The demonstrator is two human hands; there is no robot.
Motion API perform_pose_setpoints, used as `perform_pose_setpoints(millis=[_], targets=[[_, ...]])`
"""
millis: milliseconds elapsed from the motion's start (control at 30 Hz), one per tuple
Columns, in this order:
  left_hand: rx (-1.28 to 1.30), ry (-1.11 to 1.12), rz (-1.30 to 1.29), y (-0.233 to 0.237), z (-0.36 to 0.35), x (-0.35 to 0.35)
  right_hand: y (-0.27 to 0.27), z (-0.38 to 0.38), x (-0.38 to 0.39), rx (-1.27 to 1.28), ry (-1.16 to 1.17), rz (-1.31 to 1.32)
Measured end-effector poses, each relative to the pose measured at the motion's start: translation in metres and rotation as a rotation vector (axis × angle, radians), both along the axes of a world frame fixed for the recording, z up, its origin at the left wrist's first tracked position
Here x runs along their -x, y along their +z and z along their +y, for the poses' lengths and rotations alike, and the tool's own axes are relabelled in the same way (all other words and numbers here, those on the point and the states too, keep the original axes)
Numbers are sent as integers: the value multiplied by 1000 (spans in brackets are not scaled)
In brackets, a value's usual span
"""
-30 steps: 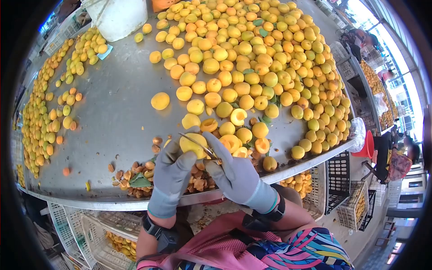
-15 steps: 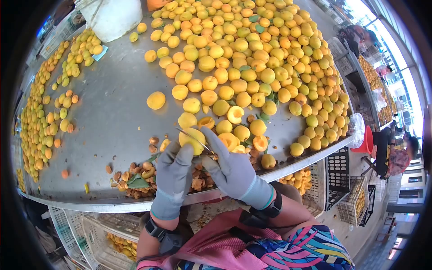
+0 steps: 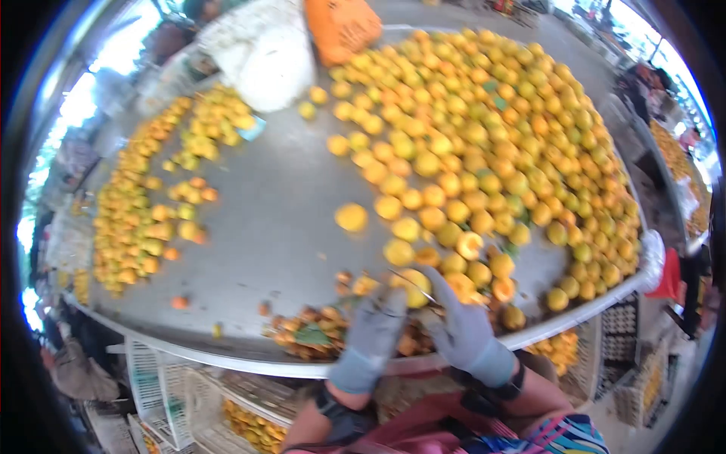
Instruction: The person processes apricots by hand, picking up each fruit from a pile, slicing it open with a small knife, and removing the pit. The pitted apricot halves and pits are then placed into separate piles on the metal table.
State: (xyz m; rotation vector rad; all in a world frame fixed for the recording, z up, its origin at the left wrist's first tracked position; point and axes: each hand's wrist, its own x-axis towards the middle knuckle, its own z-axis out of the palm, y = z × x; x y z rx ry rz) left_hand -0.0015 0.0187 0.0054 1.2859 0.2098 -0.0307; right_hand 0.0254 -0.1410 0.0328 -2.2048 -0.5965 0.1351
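Observation:
A yellow apricot (image 3: 413,288) is pinched in the fingers of my left hand (image 3: 376,327), which wears a grey glove. My right hand (image 3: 463,327), gloved alike, is closed on a small knife (image 3: 429,297); its thin metal blade lies across the apricot and its handle is hidden in the fingers. Both hands are just above the table's near edge. Cut apricot halves (image 3: 463,285) lie beyond my right hand, one of them hollow (image 3: 470,244). Next to my left hand is a heap of brown pits (image 3: 310,331) with a green leaf.
Whole apricots (image 3: 484,144) cover the right of the metal table (image 3: 265,204); another group (image 3: 140,234) lies at left. A white bucket (image 3: 280,68) and an orange bag (image 3: 342,30) stand at the back. Crates (image 3: 162,386) with apricot halves (image 3: 253,427) sit below the table's rim.
The view has swung up and left, so the table and hands appear lower and farther right, and blurred. Both hands keep their hold on the apricot and the knife.

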Motion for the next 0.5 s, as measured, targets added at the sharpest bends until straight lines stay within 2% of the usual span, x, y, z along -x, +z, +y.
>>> perform_pose_setpoints(millis=[100, 167, 200, 233, 267, 333, 433, 500], targets=[[237, 32, 124, 15, -2, -4, -1, -4, 1, -34, 37, -79], [141, -115, -73, 4, 3, -5, 8, -8, 0, -50, 56, -66], [131, -117, -78, 8, 4, -6, 13, -9, -1, 71, 71, -13], [-24, -151, -112, 13, 6, -6, 16, -10, -2, 193, 85, 41], [-179, -187, -149, 17, 7, -7, 14, -11, -2, 185, 80, 34], [-242, -171, -205, 12, 5, -8, 5, -13, -2, 109, 81, -13], [-119, -147, -143, 7, -3, -8, 4, -9, 0, 14, 37, -1], [291, -37, 87, -2, -13, -5, 0, -10, 0, 8, 19, -36]])
